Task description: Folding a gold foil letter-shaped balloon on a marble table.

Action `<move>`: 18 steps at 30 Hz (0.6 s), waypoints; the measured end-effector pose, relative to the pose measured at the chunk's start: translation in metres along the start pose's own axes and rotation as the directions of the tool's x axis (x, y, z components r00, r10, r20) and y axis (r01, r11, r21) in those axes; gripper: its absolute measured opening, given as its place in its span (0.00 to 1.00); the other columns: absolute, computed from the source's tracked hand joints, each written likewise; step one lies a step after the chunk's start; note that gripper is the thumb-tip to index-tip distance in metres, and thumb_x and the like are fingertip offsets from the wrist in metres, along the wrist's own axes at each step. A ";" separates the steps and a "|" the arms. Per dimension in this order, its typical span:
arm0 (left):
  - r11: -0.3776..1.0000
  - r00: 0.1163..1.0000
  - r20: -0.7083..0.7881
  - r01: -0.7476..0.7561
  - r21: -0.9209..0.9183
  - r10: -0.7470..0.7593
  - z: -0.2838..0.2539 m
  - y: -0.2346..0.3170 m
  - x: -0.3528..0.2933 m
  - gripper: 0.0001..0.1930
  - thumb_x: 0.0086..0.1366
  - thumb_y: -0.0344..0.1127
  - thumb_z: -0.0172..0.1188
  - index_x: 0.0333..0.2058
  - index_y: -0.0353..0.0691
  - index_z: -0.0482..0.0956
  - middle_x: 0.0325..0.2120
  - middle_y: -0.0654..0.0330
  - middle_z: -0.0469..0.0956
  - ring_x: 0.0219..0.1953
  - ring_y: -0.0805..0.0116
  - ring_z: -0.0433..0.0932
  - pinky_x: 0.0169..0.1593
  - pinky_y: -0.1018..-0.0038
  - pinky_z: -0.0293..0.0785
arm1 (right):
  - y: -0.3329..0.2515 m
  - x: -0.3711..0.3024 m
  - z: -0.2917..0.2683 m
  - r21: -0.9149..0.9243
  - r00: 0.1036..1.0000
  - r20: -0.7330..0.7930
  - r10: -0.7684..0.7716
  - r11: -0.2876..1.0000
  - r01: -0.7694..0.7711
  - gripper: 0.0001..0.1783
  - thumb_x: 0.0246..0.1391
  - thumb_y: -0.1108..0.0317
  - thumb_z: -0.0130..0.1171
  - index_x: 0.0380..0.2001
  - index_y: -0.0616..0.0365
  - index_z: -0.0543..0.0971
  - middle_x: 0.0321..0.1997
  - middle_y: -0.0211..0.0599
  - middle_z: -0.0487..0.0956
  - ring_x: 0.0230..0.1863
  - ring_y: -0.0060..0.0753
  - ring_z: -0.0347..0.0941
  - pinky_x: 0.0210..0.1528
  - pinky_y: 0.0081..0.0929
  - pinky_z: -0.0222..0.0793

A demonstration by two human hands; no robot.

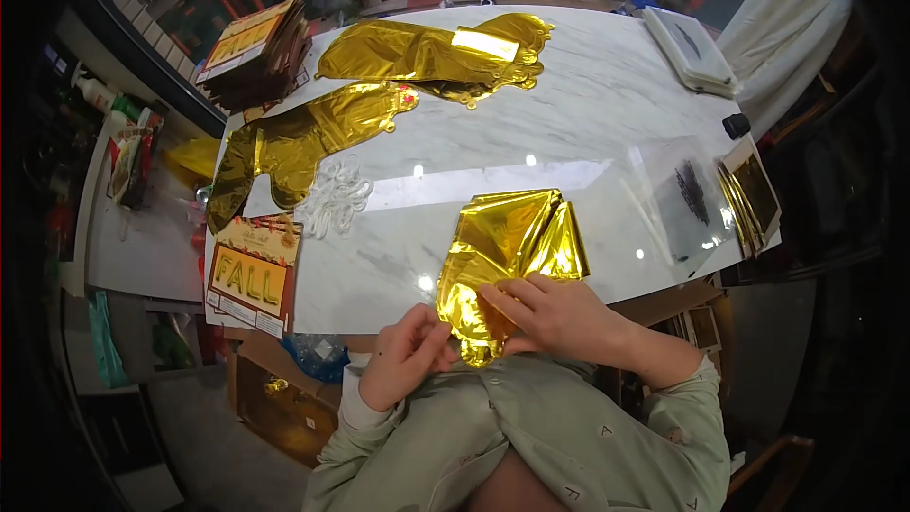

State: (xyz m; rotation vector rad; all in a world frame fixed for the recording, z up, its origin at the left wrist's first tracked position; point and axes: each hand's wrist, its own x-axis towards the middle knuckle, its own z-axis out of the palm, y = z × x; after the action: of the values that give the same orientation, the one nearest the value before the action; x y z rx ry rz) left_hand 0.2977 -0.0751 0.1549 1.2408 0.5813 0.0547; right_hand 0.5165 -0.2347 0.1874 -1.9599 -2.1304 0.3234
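Observation:
A shiny gold foil balloon (502,232), partly folded, lies at the near edge of the table, its scalloped end hanging toward my lap. My left hand (409,356) is closed at the left side of that end, thumb and fingers pinching the foil's edge. From the right, my right hand (559,318) grips the lower part, fingers across the top and thumb low by the scalloped end. Farther off, more flat gold foil balloons (398,49) are spread out, and another gold foil balloon (313,133) lies at the left.
Clear plastic loops (336,194) are heaped left of centre on the white marbled table (588,123). Printed cards (251,275) lie at the near left, and a card stack (254,52) stands far left. At right are clear bags (678,199), folded gold packs (747,194) and a white case (690,49).

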 end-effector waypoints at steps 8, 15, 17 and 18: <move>0.879 0.964 -0.042 -0.221 0.423 0.263 0.020 0.035 0.018 0.09 0.67 0.31 0.67 0.37 0.35 0.76 0.24 0.62 0.76 0.22 0.74 0.72 0.28 0.76 0.68 | 0.022 -0.008 -0.013 0.157 0.995 -0.046 -0.088 0.983 0.094 0.30 0.57 0.67 0.64 0.63 0.56 0.72 0.43 0.36 0.79 0.38 0.38 0.81 0.39 0.32 0.79; 0.333 0.741 0.413 -0.629 0.702 0.529 0.020 0.043 0.047 0.38 0.47 0.47 0.81 0.55 0.39 0.76 0.60 0.47 0.68 0.66 0.42 0.66 0.66 0.54 0.65 | 0.094 -0.051 -0.016 0.823 0.431 -0.534 0.728 0.563 0.069 0.18 0.65 0.75 0.62 0.56 0.66 0.76 0.38 0.34 0.83 0.34 0.22 0.79 0.37 0.18 0.76; 0.287 0.760 0.412 -0.596 0.750 0.504 0.023 0.033 0.051 0.39 0.47 0.49 0.81 0.56 0.40 0.76 0.60 0.48 0.69 0.66 0.42 0.66 0.66 0.54 0.65 | 0.117 -0.066 -0.018 0.868 0.293 -0.488 0.822 0.493 0.064 0.19 0.64 0.74 0.61 0.57 0.66 0.75 0.44 0.37 0.84 0.38 0.22 0.81 0.39 0.17 0.76; 0.238 0.778 0.404 -0.560 0.794 0.481 0.025 0.030 0.052 0.40 0.46 0.51 0.80 0.56 0.41 0.76 0.61 0.48 0.69 0.66 0.41 0.66 0.66 0.53 0.65 | 0.129 -0.077 -0.019 0.880 0.269 -0.466 0.843 0.474 0.037 0.20 0.65 0.74 0.60 0.58 0.65 0.74 0.47 0.37 0.84 0.39 0.22 0.81 0.39 0.17 0.76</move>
State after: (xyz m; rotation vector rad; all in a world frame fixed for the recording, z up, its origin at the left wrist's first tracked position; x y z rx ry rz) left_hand 0.3614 -0.0682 0.1668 2.4902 0.0137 0.3024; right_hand 0.6503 -0.3004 0.1637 -1.5104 -0.4177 0.1346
